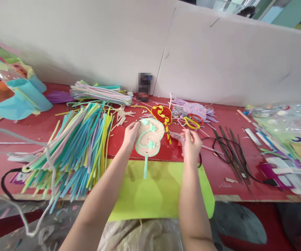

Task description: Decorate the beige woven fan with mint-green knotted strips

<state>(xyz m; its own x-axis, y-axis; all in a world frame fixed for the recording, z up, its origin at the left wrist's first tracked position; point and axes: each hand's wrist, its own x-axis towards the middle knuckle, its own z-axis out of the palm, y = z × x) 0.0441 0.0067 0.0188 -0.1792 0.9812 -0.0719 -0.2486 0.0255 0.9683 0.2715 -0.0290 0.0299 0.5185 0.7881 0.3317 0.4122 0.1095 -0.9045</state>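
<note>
My left hand grips the left edge of a fan-shaped piece made of pale pink pipe cleaners. It has a mint green border, a curling mint stem with small flowers, and a mint handle pointing down. My right hand is to its right, thumb and fingers pinched together; whatever is between them is too small or hidden. Partly behind that hand is a pink glue gun, nozzle toward the fan. A similar red fan with yellow flowers lies just beyond.
A lime green board covers the front table edge. Bundles of coloured pipe cleaners spread at left. Scissors lie near a lilac piece. A black cord crosses dark stems on the right. A white partition stands behind.
</note>
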